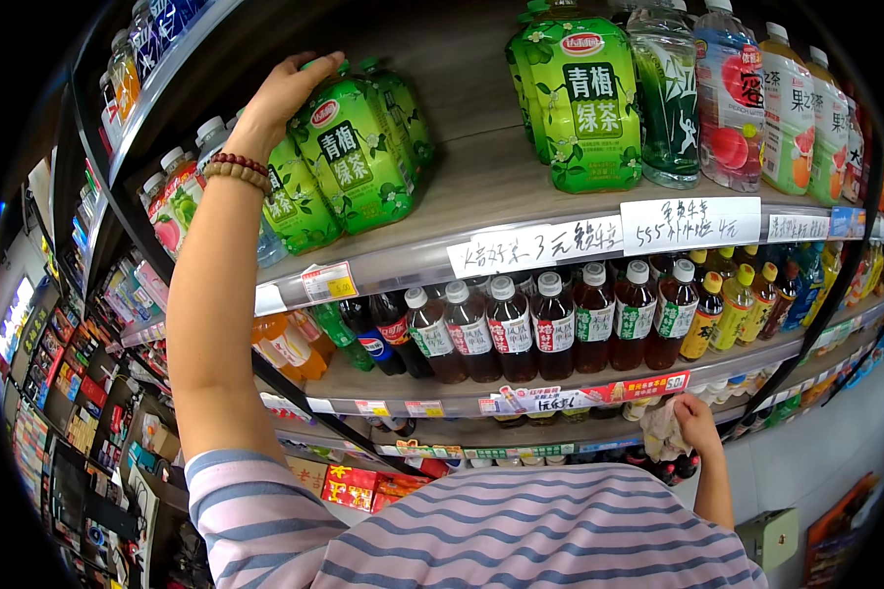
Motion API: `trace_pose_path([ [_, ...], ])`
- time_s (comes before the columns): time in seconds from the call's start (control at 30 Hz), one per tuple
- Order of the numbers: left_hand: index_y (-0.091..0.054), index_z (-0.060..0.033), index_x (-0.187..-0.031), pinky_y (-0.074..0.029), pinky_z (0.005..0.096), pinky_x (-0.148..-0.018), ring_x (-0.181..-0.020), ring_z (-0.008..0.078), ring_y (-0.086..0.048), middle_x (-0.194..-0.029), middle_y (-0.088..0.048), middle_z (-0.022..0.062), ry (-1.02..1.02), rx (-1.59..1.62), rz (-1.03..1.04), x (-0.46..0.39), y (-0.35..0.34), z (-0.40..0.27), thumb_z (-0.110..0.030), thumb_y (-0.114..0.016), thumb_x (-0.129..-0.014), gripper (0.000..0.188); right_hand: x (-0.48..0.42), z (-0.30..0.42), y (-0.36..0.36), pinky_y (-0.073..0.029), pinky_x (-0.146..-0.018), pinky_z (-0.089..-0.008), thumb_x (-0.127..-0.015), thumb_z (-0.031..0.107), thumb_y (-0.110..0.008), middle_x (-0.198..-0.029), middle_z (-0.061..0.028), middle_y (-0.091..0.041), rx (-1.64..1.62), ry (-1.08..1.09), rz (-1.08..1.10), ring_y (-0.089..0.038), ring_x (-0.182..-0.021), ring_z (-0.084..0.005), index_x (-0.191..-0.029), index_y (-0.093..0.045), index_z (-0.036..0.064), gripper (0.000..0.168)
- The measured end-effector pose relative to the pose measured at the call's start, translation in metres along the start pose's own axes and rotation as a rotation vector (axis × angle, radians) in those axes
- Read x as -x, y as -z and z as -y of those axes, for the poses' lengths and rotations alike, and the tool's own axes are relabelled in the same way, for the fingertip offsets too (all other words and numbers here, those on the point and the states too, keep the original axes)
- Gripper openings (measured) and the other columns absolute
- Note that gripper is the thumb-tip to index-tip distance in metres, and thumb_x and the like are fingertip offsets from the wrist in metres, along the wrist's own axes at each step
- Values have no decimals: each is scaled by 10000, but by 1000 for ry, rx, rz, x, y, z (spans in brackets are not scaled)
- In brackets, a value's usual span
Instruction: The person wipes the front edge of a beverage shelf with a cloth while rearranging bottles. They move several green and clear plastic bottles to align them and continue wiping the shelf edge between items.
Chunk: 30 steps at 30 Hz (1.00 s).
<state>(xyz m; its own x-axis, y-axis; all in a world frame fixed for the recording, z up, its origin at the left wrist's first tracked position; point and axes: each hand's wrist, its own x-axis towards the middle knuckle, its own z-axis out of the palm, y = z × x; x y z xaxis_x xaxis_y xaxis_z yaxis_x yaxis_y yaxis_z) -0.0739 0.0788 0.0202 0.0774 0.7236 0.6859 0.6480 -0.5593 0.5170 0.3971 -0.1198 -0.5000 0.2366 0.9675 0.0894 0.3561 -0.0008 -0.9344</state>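
Observation:
My left hand point(295, 88) reaches up to the top shelf and rests on the cap end of a green plum green tea bottle point(353, 158). Similar green bottles stand close around it. Beaded bracelets point(237, 171) circle that wrist. Lower down at the right, my right hand point(696, 423) grips a crumpled pale cloth point(663, 434) in front of the lower shelves. Across the wooden shelf board point(479, 158), another green tea bottle point(593, 110) stands beside a dark green bottle point(663, 103) and a pink peach drink bottle point(729, 110).
Below runs a row of dark tea bottles point(512, 331) with white caps. Handwritten paper signs point(689, 224) hang on the upper shelf's edge. A black metal upright point(810, 331) crosses the shelves at right. Red boxes point(350, 486) lie low down, and a pale green box point(770, 541) is at lower right.

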Motion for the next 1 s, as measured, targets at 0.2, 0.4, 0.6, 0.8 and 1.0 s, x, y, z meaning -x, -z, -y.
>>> trace_pose_path([
  [0.2, -537, 76, -1120, -493, 263, -757, -846, 146, -612, -965, -649, 107, 87, 125, 71, 0, -6, -2, -336, -675, -829, 523, 5, 11, -4, -452, -730, -271, -874, 104, -518, -814, -61, -627, -30, -35, 7, -558, -782, -130, -919, -611, -10, 154],
  [0.4, -536, 20, -1105, -484, 260, -720, -824, 134, -596, -937, -638, 97, -118, -21, -13, -8, -22, -2, -372, -656, -845, 485, 13, 9, -8, -449, -699, -262, -882, 112, -520, -786, -45, -621, 11, -26, 23, -552, -748, -123, -926, -619, -9, 162],
  [0.6, -569, 47, -958, -475, 363, -797, -905, 307, -626, -914, -640, 234, -282, -169, -74, 17, -66, -79, -365, -593, -861, 423, 11, 27, -12, -432, -698, -253, -897, 123, -522, -796, -16, -598, 27, -25, -3, -518, -763, -100, -929, -618, 6, 155],
  [0.8, -554, 55, -986, -459, 369, -833, -918, 314, -620, -920, -644, 217, -340, -127, -95, 20, -91, -98, -387, -576, -865, 458, 9, 7, -22, -428, -683, -248, -900, 115, -522, -775, -10, -588, 17, -21, 10, -511, -746, -94, -924, -617, 1, 151],
  [1.0, -551, 26, -1011, -457, 374, -823, -899, 306, -618, -921, -643, 201, -307, -68, -70, 29, -93, -102, -376, -579, -866, 429, 13, -8, -20, -433, -677, -271, -887, 106, -522, -769, -48, -597, 25, -22, 1, -524, -735, -121, -919, -610, -10, 149],
])
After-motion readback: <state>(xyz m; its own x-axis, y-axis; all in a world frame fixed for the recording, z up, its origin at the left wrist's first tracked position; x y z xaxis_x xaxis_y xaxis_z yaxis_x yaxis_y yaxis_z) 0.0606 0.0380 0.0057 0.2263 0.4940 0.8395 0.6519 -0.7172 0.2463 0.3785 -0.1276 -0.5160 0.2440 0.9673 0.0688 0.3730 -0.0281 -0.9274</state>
